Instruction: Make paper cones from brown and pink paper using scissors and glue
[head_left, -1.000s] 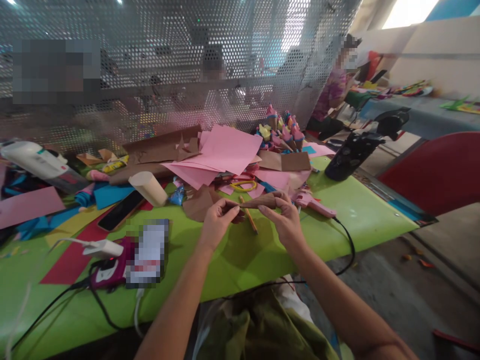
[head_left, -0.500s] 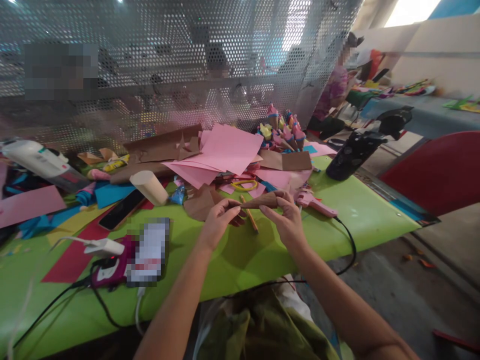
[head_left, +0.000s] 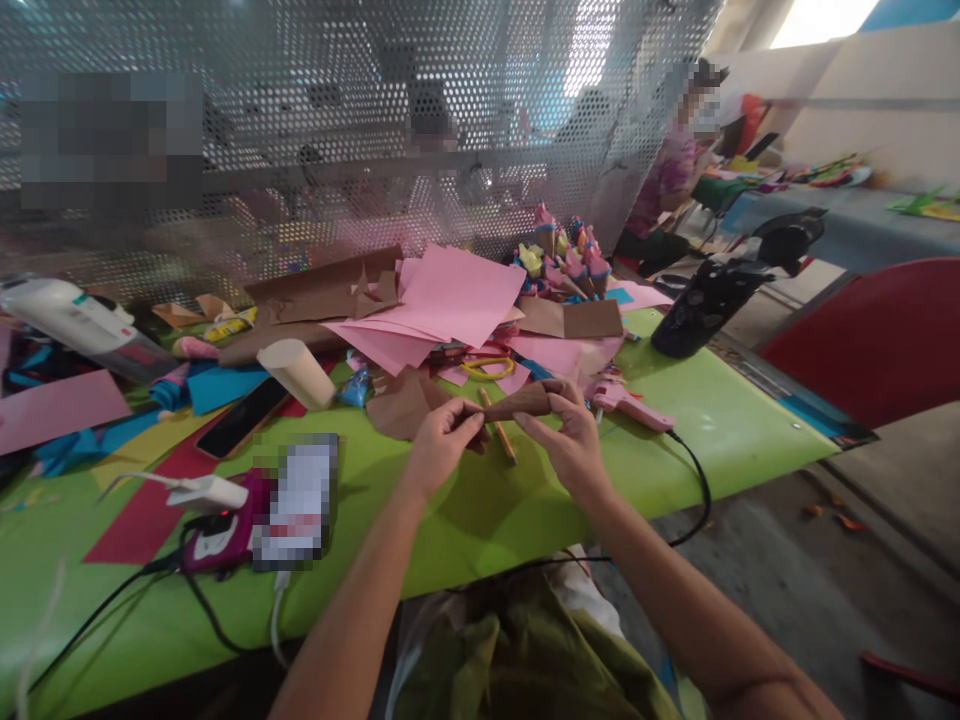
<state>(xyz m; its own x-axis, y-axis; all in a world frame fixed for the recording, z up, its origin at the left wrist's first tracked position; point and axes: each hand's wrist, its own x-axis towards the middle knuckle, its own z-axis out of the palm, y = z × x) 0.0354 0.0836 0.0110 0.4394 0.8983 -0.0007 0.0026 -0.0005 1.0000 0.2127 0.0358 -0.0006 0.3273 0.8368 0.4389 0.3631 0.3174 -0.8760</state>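
Between my hands is a small brown paper cone (head_left: 517, 402), held sideways above the green table (head_left: 480, 520). My left hand (head_left: 448, 440) pinches its narrow tip on the left. At the wide end, my right hand (head_left: 568, 430) grips the paper between thumb and fingers. A yellow pencil (head_left: 504, 440) lies on the table under the cone. Brown paper (head_left: 405, 402) rests just beyond my left hand. Right of my right hand lies a pink glue gun (head_left: 634, 405) with its black cord.
Pink sheets (head_left: 457, 295) pile up at the back beside several finished paper cones (head_left: 574, 255). A black bottle (head_left: 701, 310) stands at the right edge. To the left are a cream cup (head_left: 296, 373), a dark phone (head_left: 244, 415) and a power strip (head_left: 217, 540). A person (head_left: 667, 180) sits beyond.
The wide end of the cone has shifted slightly left, and my right fingers have changed their hold a little. My left hand still pinches the tip.
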